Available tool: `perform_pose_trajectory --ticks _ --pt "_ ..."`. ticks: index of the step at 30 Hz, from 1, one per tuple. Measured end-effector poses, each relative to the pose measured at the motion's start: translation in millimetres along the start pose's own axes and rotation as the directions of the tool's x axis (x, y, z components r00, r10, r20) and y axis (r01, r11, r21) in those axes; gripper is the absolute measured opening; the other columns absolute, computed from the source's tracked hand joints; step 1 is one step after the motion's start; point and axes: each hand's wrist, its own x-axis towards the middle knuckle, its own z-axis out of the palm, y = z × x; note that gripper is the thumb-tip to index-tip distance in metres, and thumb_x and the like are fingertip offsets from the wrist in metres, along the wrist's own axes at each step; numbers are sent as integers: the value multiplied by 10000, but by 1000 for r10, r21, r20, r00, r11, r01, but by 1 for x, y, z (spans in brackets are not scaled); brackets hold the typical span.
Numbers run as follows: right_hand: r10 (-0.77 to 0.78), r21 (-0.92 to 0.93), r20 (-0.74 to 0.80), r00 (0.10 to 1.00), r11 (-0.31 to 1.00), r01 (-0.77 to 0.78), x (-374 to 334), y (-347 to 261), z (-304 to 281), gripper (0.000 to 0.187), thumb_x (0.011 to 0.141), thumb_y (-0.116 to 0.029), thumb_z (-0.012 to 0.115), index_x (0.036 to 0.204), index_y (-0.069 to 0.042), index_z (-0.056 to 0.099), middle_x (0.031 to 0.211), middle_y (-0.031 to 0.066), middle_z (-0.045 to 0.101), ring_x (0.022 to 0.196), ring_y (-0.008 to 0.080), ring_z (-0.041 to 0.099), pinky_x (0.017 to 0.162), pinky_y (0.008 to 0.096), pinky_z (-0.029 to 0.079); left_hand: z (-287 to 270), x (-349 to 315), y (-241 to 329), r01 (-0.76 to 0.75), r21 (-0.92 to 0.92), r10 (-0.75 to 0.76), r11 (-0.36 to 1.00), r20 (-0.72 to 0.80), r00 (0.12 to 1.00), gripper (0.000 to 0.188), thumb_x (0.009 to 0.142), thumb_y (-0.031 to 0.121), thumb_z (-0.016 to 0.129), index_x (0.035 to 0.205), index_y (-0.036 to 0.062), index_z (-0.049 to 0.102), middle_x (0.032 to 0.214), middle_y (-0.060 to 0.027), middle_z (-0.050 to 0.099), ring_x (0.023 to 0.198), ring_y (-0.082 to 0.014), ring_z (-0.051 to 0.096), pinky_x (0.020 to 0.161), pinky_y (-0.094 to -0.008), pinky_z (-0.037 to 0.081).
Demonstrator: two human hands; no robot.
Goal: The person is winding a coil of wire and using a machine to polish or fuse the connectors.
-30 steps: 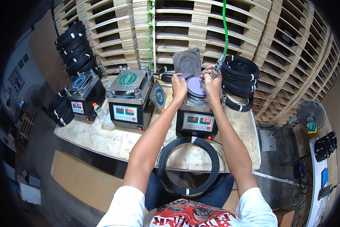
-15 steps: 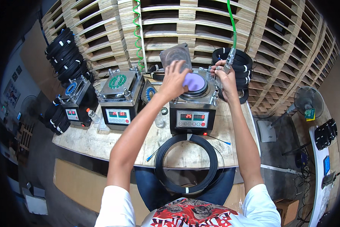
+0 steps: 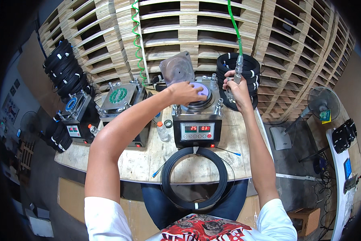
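On the right-hand black machine (image 3: 176, 136), with its red-lit display, sits a round purple pad (image 3: 200, 89) on a dark disc. My left hand (image 3: 187, 93) reaches over the pad's left side, fingers partly bent and fingertips on the purple surface; no object shows in it. Its thumb is partly hidden. My right hand (image 3: 238, 90) is closed around a metal air blow gun (image 3: 238, 74), held upright just right of the machine, with a green hose (image 3: 233, 24) running up from it. A square clear plate (image 3: 178, 68) leans behind the pad.
A coil of black cable (image 3: 167, 176) with blue-tipped ends lies at the table's front edge. A small clear bottle (image 3: 163, 131) with an orange cap stands left of the machine. Further left are two similar machines, one with a green ring (image 3: 118, 95). Wooden pallets (image 3: 196, 30) stack behind.
My left hand has come down onto the purple pad, its elbow swinging out to the left. The right half of the machine's display reads differently. My head view has shifted slightly.
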Motion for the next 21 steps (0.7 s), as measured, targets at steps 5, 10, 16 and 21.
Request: perform_pose_trajectory --ticks 5,10,16,21 --pt "-10 -30 13 1000 999 10 -5 -8 4 268 877 -5 529 1134 -62 575 933 62 624 841 129 634 748 282 528 20 -15 9 -26 -5 25 1000 -136 990 488 841 149 694 1282 181 488 1294 -145 573 993 -339 699 723 -413 617" --pt "26 62 82 996 998 -31 -3 -3 14 298 867 3 551 1156 -69 555 932 65 631 831 132 636 753 281 530 17 -23 13 169 -205 -211 964 -198 957 355 843 100 643 1193 148 607 1182 -160 618 975 -356 693 707 -436 612" --pt "1 64 28 1000 998 -3 8 28 41 252 877 8 540 1117 -67 541 883 51 611 768 124 618 691 276 515 15 -19 28 364 -645 -672 671 -322 667 454 861 -3 583 1292 142 577 1125 -230 651 910 -435 678 753 -507 566" --pt "43 7 44 998 999 -44 0 27 57 222 874 25 528 1072 -77 528 861 41 592 741 111 602 656 267 503 23 -21 43 501 -714 -862 490 -311 400 484 869 -10 568 1343 85 553 1067 -237 684 916 -455 661 779 -529 545"
